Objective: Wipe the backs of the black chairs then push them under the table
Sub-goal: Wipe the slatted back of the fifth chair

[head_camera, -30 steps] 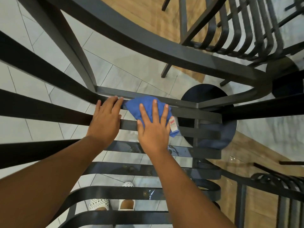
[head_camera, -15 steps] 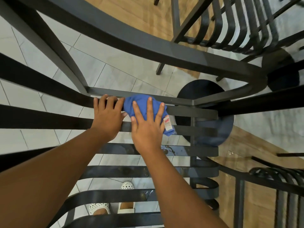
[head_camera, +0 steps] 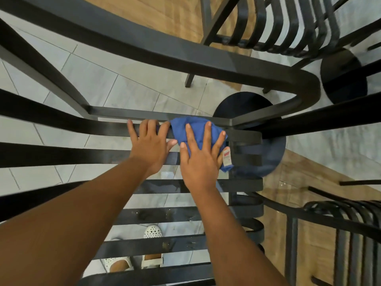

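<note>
- Pale grey floor tiles (head_camera: 132, 87) fill the ground below, with wood-look flooring (head_camera: 165, 19) at the far side and again at the right.
- We're looking straight down through the slatted back of a black chair (head_camera: 61, 155), its flat bars running left to right across the whole view.
- Left hand (head_camera: 149, 148) lies flat on the slats, fingers straight and spread, tips on the far bar, holding nothing.
- Right hand (head_camera: 199, 159) sits just beside it, fingers straight and fanned, pressing a bunched blue cloth (head_camera: 193, 129) onto the same bar near the chair's right upright.
- That cloth shows a small white-and-red label (head_camera: 226, 158) poking out on the right, by the little finger.
- A round dark base (head_camera: 266, 159) shows on the floor beneath the cloth.
- More black slatted chairs: one at far right (head_camera: 288, 23), another at near right (head_camera: 350, 234).
- Near edge, between the bars, two white perforated shoes (head_camera: 152, 232) on the tiles.
</note>
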Action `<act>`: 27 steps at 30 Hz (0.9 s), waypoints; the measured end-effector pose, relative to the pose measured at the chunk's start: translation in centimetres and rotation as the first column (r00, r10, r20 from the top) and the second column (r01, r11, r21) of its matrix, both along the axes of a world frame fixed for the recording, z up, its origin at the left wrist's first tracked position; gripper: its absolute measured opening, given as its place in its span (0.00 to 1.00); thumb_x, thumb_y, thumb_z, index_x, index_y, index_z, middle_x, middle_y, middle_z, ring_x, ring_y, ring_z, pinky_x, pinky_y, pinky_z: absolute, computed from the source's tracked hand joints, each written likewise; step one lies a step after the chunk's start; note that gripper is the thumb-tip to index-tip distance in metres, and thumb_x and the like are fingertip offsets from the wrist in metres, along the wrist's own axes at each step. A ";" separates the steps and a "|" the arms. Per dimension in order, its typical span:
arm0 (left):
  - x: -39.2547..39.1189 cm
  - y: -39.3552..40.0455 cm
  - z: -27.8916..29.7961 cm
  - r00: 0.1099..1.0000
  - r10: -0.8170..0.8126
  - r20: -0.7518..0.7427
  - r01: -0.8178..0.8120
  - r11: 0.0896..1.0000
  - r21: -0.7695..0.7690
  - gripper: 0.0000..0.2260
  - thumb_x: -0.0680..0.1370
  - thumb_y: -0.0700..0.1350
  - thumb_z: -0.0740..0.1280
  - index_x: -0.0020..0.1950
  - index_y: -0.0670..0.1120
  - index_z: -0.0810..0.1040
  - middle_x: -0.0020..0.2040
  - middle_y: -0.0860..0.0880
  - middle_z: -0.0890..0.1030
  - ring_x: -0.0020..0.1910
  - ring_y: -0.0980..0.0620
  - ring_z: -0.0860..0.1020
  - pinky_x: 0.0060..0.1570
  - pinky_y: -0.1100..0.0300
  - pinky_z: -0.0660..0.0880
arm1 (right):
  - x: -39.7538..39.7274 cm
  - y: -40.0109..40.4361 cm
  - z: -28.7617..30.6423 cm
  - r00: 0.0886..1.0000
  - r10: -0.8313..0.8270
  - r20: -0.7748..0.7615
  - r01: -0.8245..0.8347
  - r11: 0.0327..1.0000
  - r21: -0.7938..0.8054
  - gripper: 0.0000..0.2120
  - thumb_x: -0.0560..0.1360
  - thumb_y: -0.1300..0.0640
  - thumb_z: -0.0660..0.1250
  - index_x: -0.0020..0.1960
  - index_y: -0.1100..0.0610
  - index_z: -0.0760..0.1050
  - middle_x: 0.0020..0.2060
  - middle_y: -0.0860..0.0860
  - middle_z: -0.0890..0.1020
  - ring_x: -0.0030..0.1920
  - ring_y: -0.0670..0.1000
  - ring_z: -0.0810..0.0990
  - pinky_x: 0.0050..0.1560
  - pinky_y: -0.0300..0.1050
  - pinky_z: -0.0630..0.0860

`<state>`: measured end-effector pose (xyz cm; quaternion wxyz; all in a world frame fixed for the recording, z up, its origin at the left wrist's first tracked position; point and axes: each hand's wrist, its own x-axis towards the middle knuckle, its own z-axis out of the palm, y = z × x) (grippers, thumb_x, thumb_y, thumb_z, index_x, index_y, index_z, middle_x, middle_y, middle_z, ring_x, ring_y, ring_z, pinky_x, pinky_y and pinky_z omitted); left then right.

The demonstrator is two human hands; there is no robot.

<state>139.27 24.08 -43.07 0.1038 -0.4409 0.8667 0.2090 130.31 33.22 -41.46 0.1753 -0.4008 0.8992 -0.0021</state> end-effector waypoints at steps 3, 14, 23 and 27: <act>0.1 -0.5 0.0 1.000 0.007 0.000 -0.007 1.000 0.021 0.21 0.81 0.57 0.48 0.73 0.53 0.58 0.64 0.45 0.63 0.68 0.44 0.57 0.69 0.39 0.37 | -2.8 1.2 0.4 0.999 -0.027 -0.020 0.029 0.998 0.063 0.24 0.80 0.42 0.48 0.75 0.37 0.44 0.76 0.47 0.37 0.73 0.59 0.31 0.72 0.59 0.40; -0.2 -0.4 0.1 1.000 0.018 0.010 -0.018 1.000 0.011 0.21 0.81 0.57 0.49 0.71 0.51 0.60 0.64 0.45 0.64 0.68 0.43 0.58 0.69 0.39 0.37 | -1.3 -0.1 -0.2 0.994 -0.096 -0.050 0.091 0.991 -0.103 0.25 0.78 0.44 0.51 0.75 0.46 0.56 0.77 0.52 0.50 0.75 0.64 0.43 0.69 0.64 0.56; -0.2 -0.7 0.0 1.000 0.006 -0.010 -0.006 1.000 0.002 0.21 0.81 0.57 0.49 0.71 0.51 0.60 0.64 0.45 0.64 0.68 0.43 0.58 0.69 0.39 0.37 | -4.4 3.1 0.2 0.974 -0.095 -0.203 0.083 0.994 -0.067 0.41 0.70 0.30 0.52 0.75 0.44 0.40 0.76 0.57 0.46 0.76 0.58 0.43 0.68 0.67 0.44; 0.0 -0.6 -0.1 1.000 0.004 -0.011 -0.004 1.000 -0.002 0.21 0.80 0.57 0.49 0.71 0.51 0.60 0.63 0.45 0.64 0.68 0.42 0.58 0.69 0.39 0.37 | -3.5 2.9 0.7 0.933 -0.343 -0.106 0.352 0.932 0.085 0.40 0.71 0.29 0.52 0.74 0.39 0.35 0.74 0.60 0.35 0.73 0.67 0.36 0.69 0.68 0.39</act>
